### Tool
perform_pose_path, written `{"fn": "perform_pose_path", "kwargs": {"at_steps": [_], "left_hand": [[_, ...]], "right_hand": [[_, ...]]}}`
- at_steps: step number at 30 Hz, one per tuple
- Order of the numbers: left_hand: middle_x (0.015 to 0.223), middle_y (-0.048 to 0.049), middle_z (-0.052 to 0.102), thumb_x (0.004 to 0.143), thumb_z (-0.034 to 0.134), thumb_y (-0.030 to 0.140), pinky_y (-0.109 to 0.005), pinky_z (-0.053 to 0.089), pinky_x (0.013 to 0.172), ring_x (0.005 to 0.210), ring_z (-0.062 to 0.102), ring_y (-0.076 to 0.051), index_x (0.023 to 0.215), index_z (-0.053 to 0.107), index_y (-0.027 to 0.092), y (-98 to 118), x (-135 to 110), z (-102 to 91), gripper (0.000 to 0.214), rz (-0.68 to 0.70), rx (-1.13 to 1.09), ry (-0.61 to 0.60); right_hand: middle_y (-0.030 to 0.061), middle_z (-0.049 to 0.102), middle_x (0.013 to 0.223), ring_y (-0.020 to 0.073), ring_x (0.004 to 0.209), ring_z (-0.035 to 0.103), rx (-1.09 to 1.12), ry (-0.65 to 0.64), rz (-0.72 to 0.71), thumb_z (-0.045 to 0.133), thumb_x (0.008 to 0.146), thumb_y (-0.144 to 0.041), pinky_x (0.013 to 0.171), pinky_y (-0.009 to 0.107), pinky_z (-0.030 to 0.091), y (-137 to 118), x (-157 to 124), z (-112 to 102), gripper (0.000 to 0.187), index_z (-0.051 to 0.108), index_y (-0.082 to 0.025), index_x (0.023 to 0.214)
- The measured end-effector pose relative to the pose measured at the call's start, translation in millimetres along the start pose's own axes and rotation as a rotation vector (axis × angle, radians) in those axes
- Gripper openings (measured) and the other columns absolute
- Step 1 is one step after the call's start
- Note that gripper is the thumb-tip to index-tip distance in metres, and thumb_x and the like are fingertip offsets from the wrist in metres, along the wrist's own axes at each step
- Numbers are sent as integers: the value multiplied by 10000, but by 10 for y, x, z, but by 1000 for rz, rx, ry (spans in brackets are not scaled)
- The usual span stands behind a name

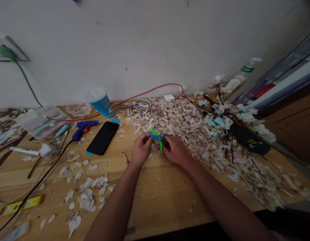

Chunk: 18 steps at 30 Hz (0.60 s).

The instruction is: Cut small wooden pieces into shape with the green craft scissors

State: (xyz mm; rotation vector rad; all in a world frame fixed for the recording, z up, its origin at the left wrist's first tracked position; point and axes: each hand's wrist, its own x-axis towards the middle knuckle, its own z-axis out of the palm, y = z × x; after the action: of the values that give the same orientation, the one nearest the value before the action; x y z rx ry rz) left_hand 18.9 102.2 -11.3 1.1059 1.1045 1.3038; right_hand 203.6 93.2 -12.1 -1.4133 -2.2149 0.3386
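Note:
My right hand is closed round the handles of small scissors with green and blue blades, which are spread apart and point up and to the left. My left hand sits just left of the blades with its fingers pinched together; what it pinches is too small to make out. Both hands hover over the wooden table, at the near edge of a big heap of pale paper scraps.
A black phone, a blue glue gun with its black cord, and a blue cup lie to the left. Metal scissors and a red wire are by the wall. Branches with white paper flowers lie at right. Cut petals lie near left.

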Motion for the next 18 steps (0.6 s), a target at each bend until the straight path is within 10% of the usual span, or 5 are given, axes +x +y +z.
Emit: {"fn": "perform_pose_path", "kwargs": {"at_steps": [18], "left_hand": [[769, -14, 667, 757, 721, 338, -257, 463, 711, 714, 593, -143, 832, 689, 189, -31, 12, -21, 170, 28, -2, 16]], "right_hand": [[60, 617, 873, 211, 833, 556, 13, -29, -13, 562, 797, -202, 766, 313, 398, -11, 12, -21, 96, 542, -208, 892]]}}
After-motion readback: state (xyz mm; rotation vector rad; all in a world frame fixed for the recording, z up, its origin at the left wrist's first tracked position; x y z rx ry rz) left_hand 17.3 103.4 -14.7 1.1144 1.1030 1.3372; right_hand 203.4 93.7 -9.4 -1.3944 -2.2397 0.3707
